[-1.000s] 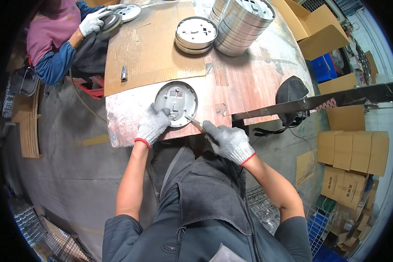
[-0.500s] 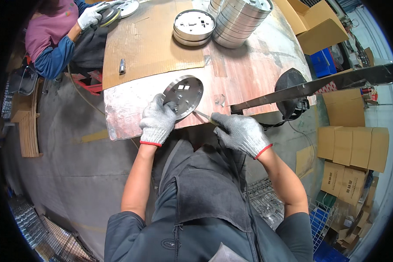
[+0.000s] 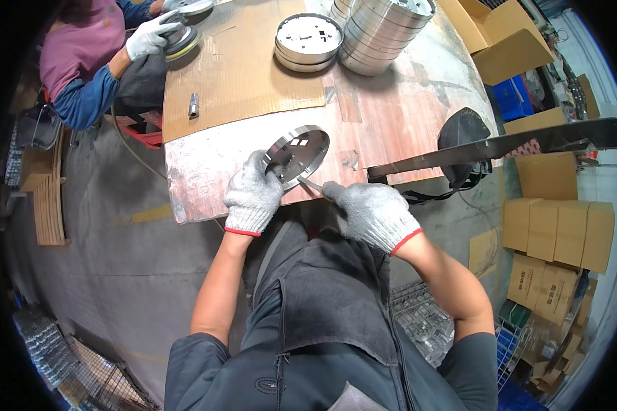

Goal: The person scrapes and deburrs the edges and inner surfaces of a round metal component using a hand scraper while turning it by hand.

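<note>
My left hand (image 3: 253, 195), in a grey-white knit glove with a red cuff, grips a round, shallow metal housing (image 3: 312, 152) by its left rim. The housing is tilted up on edge above the table's front edge, and its inside has small square openings. In my gloved right hand (image 3: 376, 214) is a thin, flat metal tool (image 3: 310, 184), which looks like a file. Its tip touches or nearly touches the housing's lower rim; the exact contact is too small to tell. My right fingers are closed round its handle end.
Stacked metal housings (image 3: 308, 44) stand at the table's back. A small metal cylinder (image 3: 194, 105) lies on the cardboard (image 3: 247, 68). A dark metal bar (image 3: 500, 145) juts in from the right, past a black mask-like item (image 3: 465, 130). At far left a co-worker holds a disc sander (image 3: 183, 45).
The housing has moved slightly right and turned more on edge. My right hand has shifted left with the tool, closer to the rim. The co-worker's sander has moved down and right.
</note>
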`<state>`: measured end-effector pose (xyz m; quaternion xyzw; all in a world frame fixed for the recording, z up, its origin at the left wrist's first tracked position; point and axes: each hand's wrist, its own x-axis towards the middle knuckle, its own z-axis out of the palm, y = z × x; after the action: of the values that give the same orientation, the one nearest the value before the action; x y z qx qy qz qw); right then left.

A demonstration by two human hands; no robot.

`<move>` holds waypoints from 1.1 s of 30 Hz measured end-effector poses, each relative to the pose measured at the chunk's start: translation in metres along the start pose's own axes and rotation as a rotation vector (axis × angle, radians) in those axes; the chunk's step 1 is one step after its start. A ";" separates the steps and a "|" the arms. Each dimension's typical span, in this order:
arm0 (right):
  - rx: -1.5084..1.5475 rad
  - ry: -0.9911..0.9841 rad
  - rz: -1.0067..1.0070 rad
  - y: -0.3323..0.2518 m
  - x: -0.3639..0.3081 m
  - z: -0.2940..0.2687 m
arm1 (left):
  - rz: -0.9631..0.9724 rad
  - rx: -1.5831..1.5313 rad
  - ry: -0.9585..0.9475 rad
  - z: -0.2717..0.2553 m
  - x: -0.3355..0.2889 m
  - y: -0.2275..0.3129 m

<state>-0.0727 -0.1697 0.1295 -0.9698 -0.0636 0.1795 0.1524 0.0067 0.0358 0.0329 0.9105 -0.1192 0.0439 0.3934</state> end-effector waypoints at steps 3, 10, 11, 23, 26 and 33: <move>-0.098 -0.058 -0.027 0.000 0.007 0.005 | -0.017 -0.022 -0.086 0.004 0.007 -0.018; -0.001 0.053 0.006 0.000 -0.004 0.036 | -0.234 -0.047 -0.177 -0.007 0.020 -0.002; 0.050 0.089 0.020 0.000 -0.005 0.041 | -0.272 0.036 -0.189 -0.006 0.022 -0.004; 0.388 0.243 -0.018 0.010 0.004 0.078 | -0.390 0.052 -0.349 -0.015 0.026 -0.002; 0.507 0.297 0.052 0.017 -0.016 0.078 | -0.424 -0.031 -0.300 -0.002 0.020 -0.014; 0.837 0.328 0.353 0.046 -0.071 0.095 | -0.403 -0.264 -0.330 -0.006 0.010 -0.008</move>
<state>-0.1701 -0.2002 0.0531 -0.8366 0.2045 0.0577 0.5050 0.0188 0.0435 0.0327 0.8515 -0.0031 -0.1996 0.4848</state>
